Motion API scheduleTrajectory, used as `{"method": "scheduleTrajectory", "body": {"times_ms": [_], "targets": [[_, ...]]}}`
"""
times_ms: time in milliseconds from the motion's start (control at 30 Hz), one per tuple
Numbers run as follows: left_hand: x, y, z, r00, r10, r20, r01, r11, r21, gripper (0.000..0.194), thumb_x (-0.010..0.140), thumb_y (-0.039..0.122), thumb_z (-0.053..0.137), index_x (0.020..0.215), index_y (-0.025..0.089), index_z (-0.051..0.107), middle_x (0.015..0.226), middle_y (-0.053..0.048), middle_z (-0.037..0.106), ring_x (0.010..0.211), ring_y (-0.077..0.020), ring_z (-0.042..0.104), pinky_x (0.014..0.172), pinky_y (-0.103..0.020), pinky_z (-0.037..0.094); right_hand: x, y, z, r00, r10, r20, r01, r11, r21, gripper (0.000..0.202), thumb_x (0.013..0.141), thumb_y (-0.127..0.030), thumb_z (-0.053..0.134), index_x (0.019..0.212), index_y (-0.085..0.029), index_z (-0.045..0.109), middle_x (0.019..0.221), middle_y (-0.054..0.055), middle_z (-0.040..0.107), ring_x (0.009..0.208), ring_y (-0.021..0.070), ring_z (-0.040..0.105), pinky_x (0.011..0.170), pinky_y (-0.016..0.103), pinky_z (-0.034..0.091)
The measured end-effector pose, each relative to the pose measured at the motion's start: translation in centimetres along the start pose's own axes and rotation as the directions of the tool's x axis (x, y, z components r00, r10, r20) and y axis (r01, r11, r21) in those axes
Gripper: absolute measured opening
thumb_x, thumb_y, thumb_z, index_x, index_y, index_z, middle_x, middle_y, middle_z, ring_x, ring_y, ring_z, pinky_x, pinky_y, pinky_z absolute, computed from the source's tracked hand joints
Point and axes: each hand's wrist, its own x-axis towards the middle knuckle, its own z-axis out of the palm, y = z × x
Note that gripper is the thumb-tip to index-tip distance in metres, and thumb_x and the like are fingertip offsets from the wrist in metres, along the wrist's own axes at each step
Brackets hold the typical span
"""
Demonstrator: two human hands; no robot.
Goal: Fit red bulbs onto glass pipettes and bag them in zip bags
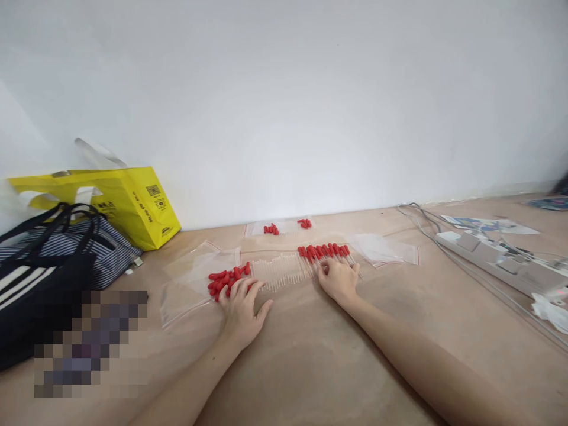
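My left hand (239, 313) is open, thumb apart, its fingertips at a pile of small red rubber-looking bulbs (219, 279) on a clear zip bag. To the right of that pile lies a row of thin, pale, see-through tubes (277, 271). My right hand (339, 282) rests with bent, closed fingers over a row of tubes capped with red bulbs (326, 251). Its fingertips are among the tubes just below the red ends. What it grips there, if anything, I cannot make out.
Behind, two small red clusters lie on another clear bag (288, 227). More clear zip bags (386, 248) lie at right. A yellow bag (133, 204), striped cloth and a black bag (48, 296) stand left. At right are a power strip (497, 260) and cables. A white wall closes the back.
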Motion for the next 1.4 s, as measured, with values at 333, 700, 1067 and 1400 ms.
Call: {"method": "scheduleTrajectory", "body": {"times_ms": [333, 700, 1067, 1400], "targets": [[0.4, -0.7, -0.3, 0.991, -0.1, -0.088, 0.106, 0.992, 0.068, 0.022, 0.072, 0.032, 0.054, 0.092, 0.024, 0.058, 0.103, -0.008, 0.059, 0.1, -0.0283, 0.046, 0.084, -0.048, 0.025, 0.0, -1.9, 0.0, 0.984, -0.165, -0.062, 0.167, 0.985, 0.033, 0.022, 0.077, -0.031, 0.046, 0.07, -0.02, 0.063, 0.075, 0.005, 0.064, 0.08, 0.0205, 0.05, 0.075, 0.037, 0.02], [1.0, -1.5, -0.5, 0.975, -0.191, -0.116, 0.211, 0.958, 0.193, 0.016, 0.071, 0.037, 0.056, 0.078, 0.023, 0.058, 0.106, -0.009, 0.054, 0.102, -0.0277, 0.043, 0.085, -0.049, 0.025, 1.9, -5.0, 0.9, 0.979, -0.102, 0.177, 0.135, 0.974, -0.182, 0.02, 0.072, -0.017, 0.048, 0.071, -0.012, 0.068, 0.075, 0.016, 0.064, 0.081, 0.0264, 0.051, 0.073, 0.04, 0.021], [0.7, -1.8, -0.5, 0.986, -0.125, -0.106, 0.147, 0.964, 0.223, 0.019, 0.072, 0.037, 0.054, 0.066, 0.02, 0.059, 0.107, -0.011, 0.053, 0.104, -0.0293, 0.041, 0.087, -0.05, 0.024, -0.1, -3.5, -0.8, 0.954, -0.279, 0.106, 0.293, 0.944, -0.151, 0.023, 0.08, -0.022, 0.043, 0.08, -0.009, 0.062, 0.085, 0.015, 0.061, 0.084, 0.0251, 0.047, 0.07, 0.036, 0.023], [0.8, -1.9, -0.6, 0.981, -0.055, -0.185, 0.097, 0.97, 0.225, 0.021, 0.076, 0.03, 0.053, 0.061, 0.019, 0.062, 0.095, -0.009, 0.059, 0.097, -0.0278, 0.047, 0.085, -0.05, 0.027, -4.5, 2.5, -3.2, 0.77, -0.635, 0.064, 0.615, 0.765, 0.193, 0.01, 0.079, -0.023, 0.054, 0.071, -0.018, 0.055, 0.071, 0.001, 0.057, 0.073, 0.0156, 0.045, 0.066, 0.029, 0.025]]}}
